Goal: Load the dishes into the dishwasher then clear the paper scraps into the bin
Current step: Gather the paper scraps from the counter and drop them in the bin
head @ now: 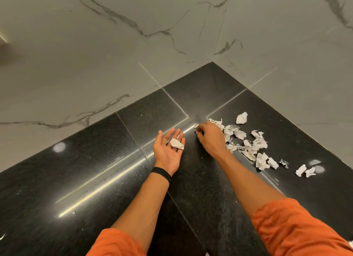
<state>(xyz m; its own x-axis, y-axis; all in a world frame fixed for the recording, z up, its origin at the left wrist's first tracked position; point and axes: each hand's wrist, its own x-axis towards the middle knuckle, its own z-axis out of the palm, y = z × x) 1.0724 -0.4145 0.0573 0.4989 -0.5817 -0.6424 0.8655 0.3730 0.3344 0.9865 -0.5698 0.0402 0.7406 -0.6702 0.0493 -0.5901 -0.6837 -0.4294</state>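
1. The right hand (209,139) is curling its fingers together, pinching a paper scrap (196,126) at their tips.
2. The left hand (168,150) is lying palm-up, fingers straight and apart, carrying a second scrap (177,143) across them.
3. The loose scraps (254,147) are lying scattered just right of the right hand's fingers on the black counter (95,169).

Head-height view, angled down at countertop (95,179) corner.

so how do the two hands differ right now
The left hand lies palm up, fingers straight; the right hand is palm down, fingers curled. The left hand carries a paper scrap loose on its fingers; the right hand pinches a small scrap at the scrap pile's edge. The left wrist wears a black band; the right is bare. Both are over the black stone surface.
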